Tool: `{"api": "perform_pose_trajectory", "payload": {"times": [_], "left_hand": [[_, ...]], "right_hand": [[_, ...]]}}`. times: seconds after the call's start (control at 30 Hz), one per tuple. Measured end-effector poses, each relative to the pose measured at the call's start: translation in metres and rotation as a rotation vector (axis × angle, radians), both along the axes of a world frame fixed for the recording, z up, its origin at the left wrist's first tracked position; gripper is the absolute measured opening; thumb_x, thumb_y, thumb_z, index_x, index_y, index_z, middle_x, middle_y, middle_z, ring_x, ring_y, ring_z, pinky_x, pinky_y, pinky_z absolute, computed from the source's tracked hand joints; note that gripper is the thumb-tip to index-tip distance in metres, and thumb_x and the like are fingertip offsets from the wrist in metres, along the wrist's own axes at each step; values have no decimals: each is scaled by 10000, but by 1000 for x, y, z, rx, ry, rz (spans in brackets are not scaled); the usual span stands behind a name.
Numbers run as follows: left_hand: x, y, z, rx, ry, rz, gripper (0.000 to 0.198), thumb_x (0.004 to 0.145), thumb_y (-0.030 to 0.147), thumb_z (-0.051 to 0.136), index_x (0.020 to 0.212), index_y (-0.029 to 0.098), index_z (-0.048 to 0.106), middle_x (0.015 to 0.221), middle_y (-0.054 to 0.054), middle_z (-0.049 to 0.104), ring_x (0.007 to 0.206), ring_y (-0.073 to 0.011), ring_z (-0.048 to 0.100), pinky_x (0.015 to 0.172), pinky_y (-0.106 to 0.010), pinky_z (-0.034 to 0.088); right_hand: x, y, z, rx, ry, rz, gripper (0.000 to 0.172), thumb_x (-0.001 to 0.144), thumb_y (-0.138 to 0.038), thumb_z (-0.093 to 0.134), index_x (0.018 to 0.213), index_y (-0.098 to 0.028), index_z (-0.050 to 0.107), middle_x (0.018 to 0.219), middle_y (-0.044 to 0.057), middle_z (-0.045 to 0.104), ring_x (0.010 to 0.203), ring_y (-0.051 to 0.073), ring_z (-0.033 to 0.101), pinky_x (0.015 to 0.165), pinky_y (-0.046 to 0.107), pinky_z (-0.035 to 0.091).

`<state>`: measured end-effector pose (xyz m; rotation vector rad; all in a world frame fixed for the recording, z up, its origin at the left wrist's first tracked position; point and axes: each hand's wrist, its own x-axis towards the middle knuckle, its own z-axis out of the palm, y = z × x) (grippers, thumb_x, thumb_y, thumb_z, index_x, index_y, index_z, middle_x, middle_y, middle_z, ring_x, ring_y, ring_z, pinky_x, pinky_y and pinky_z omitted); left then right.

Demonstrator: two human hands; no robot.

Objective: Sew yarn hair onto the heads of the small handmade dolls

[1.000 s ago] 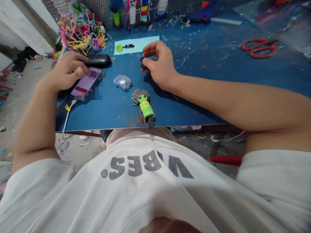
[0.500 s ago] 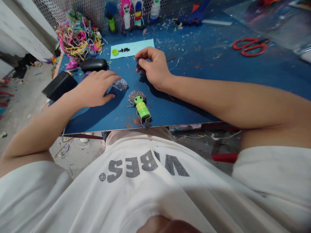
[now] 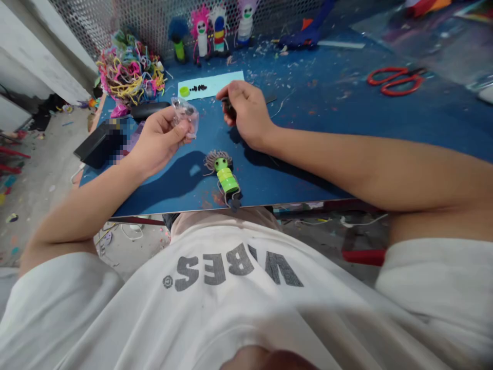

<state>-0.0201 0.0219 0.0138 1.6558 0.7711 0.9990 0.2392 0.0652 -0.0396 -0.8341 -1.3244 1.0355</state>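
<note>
My left hand [image 3: 159, 139] is raised above the blue table [image 3: 327, 113] and pinches a small clear plastic bag [image 3: 185, 114]. My right hand [image 3: 246, 110] rests on the table with its fingers curled round a small dark object [image 3: 228, 108] that I cannot name. Between the hands, near the table's front edge, lies a green bottle-cap doll with grey yarn hair [image 3: 225, 173]. Behind the hands a pale blue paper sheet [image 3: 215, 82] carries a green cap [image 3: 185, 91] and several small dark beads [image 3: 198, 88].
A pile of coloured yarn [image 3: 129, 74] sits at the back left, with a black case [image 3: 148, 109] and a phone [image 3: 100, 144] near it. Several finished dolls [image 3: 217, 28] stand along the mesh wall. Red scissors [image 3: 393, 80] lie at the right.
My left hand left the phone, reached to the clear bag on the table and lifted it. My right hand stayed in place with its fingers curled.
</note>
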Motion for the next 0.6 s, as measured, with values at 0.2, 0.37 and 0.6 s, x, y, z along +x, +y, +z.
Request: {"api": "perform_pose_trajectory", "payload": {"times": [0.2,0.37,0.6], "left_hand": [[14,-18,9,-181,-116,-39,358,1111,253,935,854,185,693,859,4,653,730,-97,664,757,-258,587],[18,-20,5,-261,-87,39,356,1010,221,1036,1079,220,687,839,49,680,687,-110,692,694,-248,553],[6,-1,-23,52,241,60,519,1042,621,972,1255,298,626,1016,-25,809,1015,-283,869,874,-418,670]], "right_hand": [[5,-45,28,216,-211,-23,507,1008,-839,866,919,-351,763,804,9,645,752,228,502,768,462,483],[0,-57,26,205,-217,153,521,1004,-858,876,960,-343,814,714,0,550,707,236,521,695,452,490],[-5,-68,27,31,-210,236,484,979,-772,944,867,-342,751,646,-21,536,619,222,459,637,445,482]]}}
